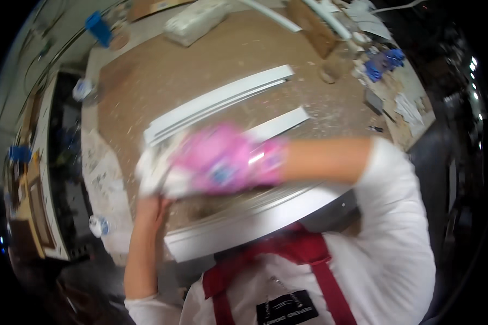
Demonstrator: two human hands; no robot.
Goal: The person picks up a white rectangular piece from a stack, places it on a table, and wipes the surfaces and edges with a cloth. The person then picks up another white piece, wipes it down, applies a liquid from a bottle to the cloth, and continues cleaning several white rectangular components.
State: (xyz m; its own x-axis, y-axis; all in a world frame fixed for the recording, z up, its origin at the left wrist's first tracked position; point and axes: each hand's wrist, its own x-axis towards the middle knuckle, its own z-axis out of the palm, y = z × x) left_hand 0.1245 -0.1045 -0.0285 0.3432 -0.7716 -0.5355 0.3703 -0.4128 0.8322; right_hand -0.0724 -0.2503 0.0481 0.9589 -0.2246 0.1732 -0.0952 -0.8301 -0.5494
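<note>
My right hand (217, 160), in a pink glove, reaches across from the right and is blurred by motion. Something white (149, 173) shows at its fingertips; the blur hides whether it is a pad, a cloth or part of the glove. It hovers over the left end of a long white moulding (255, 219) lying across the near edge of the brown workbench (162, 76). My bare left hand (151, 211) comes up from below and grips that left end, its fingertips hidden under the gloved hand.
Two more white moulding strips (222, 97) (279, 123) lie diagonally further back on the dusty bench. A white wrapped bundle (192, 21), wooden blocks (314, 24) and blue items (385, 62) sit along the far and right edges. A plastic bottle (98, 225) lies on the left.
</note>
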